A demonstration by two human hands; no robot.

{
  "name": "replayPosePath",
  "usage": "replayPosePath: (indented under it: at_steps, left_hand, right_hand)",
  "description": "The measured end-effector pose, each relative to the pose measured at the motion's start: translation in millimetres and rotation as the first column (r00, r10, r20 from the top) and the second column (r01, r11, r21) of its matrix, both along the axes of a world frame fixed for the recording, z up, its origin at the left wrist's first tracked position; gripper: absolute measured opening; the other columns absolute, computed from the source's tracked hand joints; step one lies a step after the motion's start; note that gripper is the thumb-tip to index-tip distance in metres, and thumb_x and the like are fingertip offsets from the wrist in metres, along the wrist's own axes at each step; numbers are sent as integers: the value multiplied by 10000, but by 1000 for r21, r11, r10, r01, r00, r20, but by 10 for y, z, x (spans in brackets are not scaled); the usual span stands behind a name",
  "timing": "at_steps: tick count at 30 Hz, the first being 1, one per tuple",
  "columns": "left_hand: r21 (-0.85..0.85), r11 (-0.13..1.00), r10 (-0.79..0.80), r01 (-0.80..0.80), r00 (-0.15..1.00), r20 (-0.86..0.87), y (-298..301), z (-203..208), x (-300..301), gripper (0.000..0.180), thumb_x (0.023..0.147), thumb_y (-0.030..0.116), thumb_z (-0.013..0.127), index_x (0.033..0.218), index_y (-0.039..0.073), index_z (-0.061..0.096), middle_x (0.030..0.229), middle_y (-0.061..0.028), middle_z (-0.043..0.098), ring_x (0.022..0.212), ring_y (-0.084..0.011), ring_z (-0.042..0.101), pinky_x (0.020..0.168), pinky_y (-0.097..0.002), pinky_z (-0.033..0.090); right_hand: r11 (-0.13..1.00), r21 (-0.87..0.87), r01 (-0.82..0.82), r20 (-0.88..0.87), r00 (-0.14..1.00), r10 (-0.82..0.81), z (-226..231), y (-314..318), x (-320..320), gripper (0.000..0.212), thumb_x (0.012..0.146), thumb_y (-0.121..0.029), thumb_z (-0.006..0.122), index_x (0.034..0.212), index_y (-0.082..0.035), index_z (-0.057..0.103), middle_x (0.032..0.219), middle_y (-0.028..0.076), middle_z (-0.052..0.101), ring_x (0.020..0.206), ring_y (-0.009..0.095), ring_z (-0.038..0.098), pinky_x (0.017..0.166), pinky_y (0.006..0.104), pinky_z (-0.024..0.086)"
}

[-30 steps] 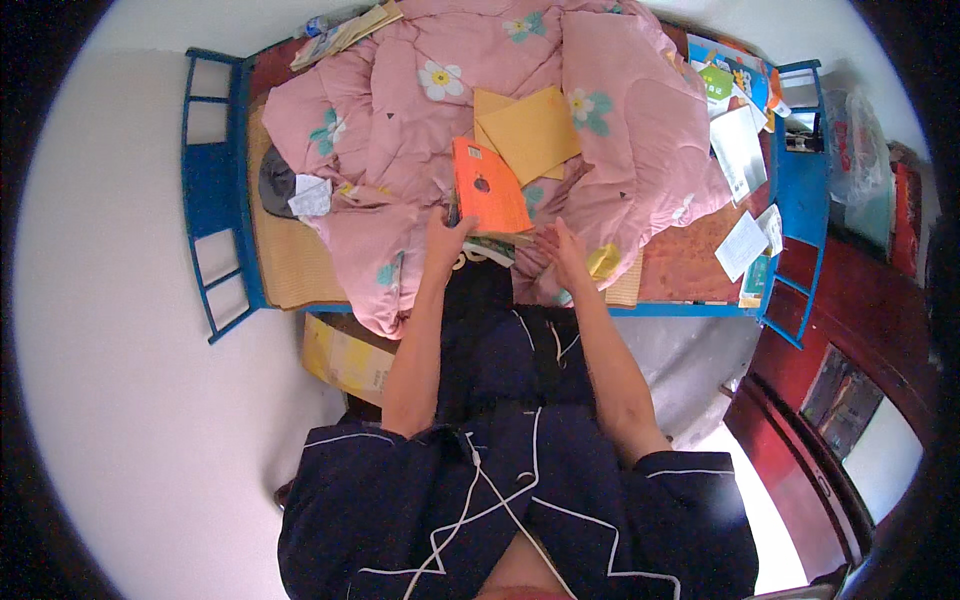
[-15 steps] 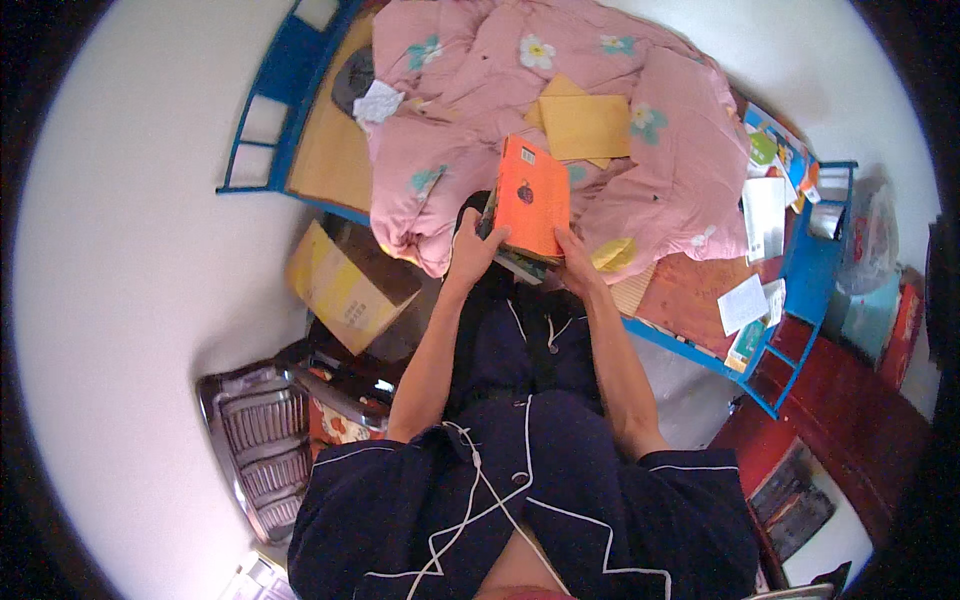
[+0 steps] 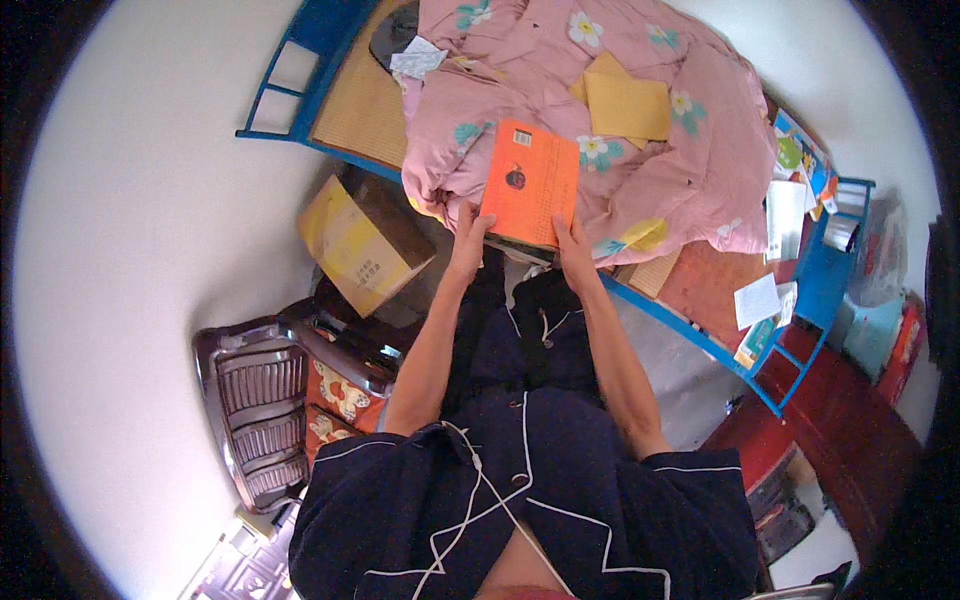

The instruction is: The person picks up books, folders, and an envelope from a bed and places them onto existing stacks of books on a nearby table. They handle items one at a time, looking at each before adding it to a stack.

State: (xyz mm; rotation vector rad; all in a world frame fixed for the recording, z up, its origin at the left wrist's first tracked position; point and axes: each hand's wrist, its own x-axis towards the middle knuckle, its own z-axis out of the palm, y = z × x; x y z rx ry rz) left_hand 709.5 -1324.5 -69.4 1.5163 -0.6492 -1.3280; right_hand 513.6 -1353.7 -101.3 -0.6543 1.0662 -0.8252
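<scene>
An orange book [image 3: 530, 185] with a dark round picture on its cover is held up in front of me, near the edge of the bed. Other books or papers show as a darker edge beneath it, so it seems to top a small stack. My left hand [image 3: 468, 240] grips its lower left corner, thumb on the cover. On the lower right side my right hand [image 3: 573, 252] is closed round the edge. Behind the book a pink flowered quilt [image 3: 700, 190] lies bunched up, with yellow paper sheets or envelopes [image 3: 628, 104] on it.
A blue metal bed frame [image 3: 680, 338] crosses ahead of me. Papers [image 3: 757, 303] and booklets lie at its right end. An open cardboard box [image 3: 365, 250] stands at left, above a dark wooden chair [image 3: 262, 410]. A dark red cabinet [image 3: 830, 420] is at right.
The orange book has turned from a narrow tilt to face me more squarely, and my left hand has shifted slightly left. My view has shifted, so the bed appears farther right.
</scene>
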Motion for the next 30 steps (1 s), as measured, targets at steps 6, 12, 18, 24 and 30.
replayPosePath:
  at_steps: [6,12,18,24,30]
  left_hand:
    - [137,967,-155,214,925,-347,-93,61,254,350,934,313,523,1138,32,480,1081,-85,539,1031,-164,510,925,-313,396]
    - [163,860,-366,483,808,-462,-367,199,351,567,1013,435,395,1376,1,418,1374,-86,490,1237,-182,482,1048,-335,373]
    - [44,733,-511,679,593,-622,-361,59,91,552,1022,399,387,1404,1,382,1414,-101,454,1268,-197,464,1073,-347,365]
    - [-10,558,-645,830,426,-634,-7,187,-412,519,1003,366,456,1359,-11,427,1355,-102,504,1232,-187,496,1042,-339,403]
    - [6,241,-760,970,193,-621,472,79,-1000,399,948,265,584,1231,-10,525,1186,-87,600,1056,-159,598,915,-292,484]
  right_hand:
    - [939,-325,111,-272,940,-206,260,107,76,493,997,-230,506,1401,18,371,1341,78,492,1200,152,456,1029,295,359]
    - [900,-345,265,-293,881,-372,589,518,260,515,968,-206,554,1397,18,377,1336,133,502,1213,214,471,1039,335,359]
    - [807,-269,525,-397,703,-590,797,1094,370,516,969,-202,555,1394,25,372,1326,131,507,1214,192,472,1022,320,382]
    - [648,-352,675,-398,519,-757,768,1872,320,595,957,-198,568,1435,31,297,1380,115,463,1250,174,432,1049,321,342]
    - [361,-300,883,-288,277,-917,1107,2640,367,721,909,-71,604,1484,5,177,1425,138,395,1281,193,410,1060,337,355]
